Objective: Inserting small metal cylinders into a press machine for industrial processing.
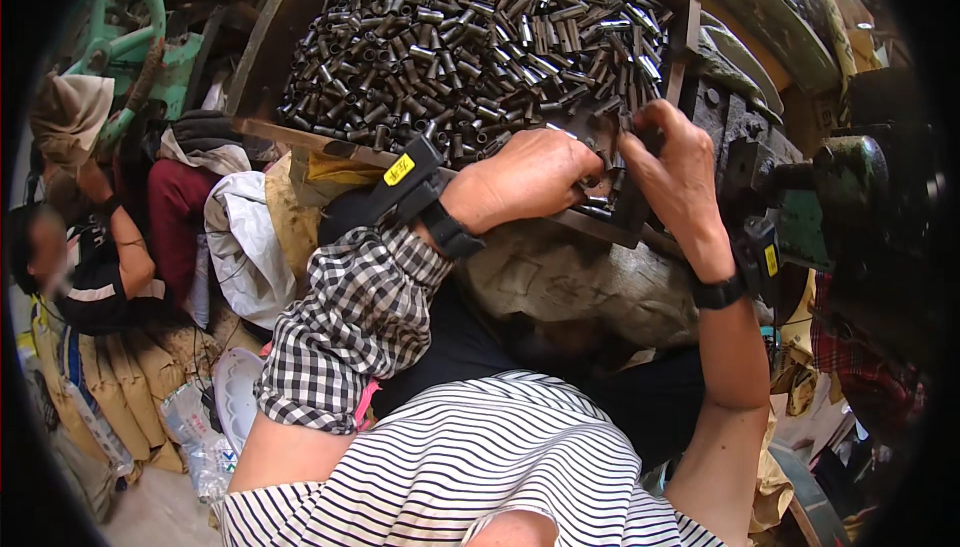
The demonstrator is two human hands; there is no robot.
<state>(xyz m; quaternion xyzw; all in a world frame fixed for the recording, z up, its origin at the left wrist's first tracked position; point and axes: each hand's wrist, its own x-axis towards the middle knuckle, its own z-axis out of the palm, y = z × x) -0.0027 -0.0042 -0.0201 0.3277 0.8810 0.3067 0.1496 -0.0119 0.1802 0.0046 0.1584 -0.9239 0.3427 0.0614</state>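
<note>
A wooden tray is heaped with short dark metal tubes, some shiny. My left hand is over its near edge, fingers curled in; whatever they hold is hidden beneath them. Beside it, my right hand pinches a small metal tube between thumb and forefinger above the tray's near right corner. A few loose tubes lie below the fingertips. Both wrists wear black straps with small devices, and a checkered sleeve covers my left forearm.
Dark greasy machinery stands close to my right hand. Behind it, another wooden box holds more metal parts. A pale sack hangs below the tray. At left, another person sits beside a green machine; a white basin is near my left elbow.
</note>
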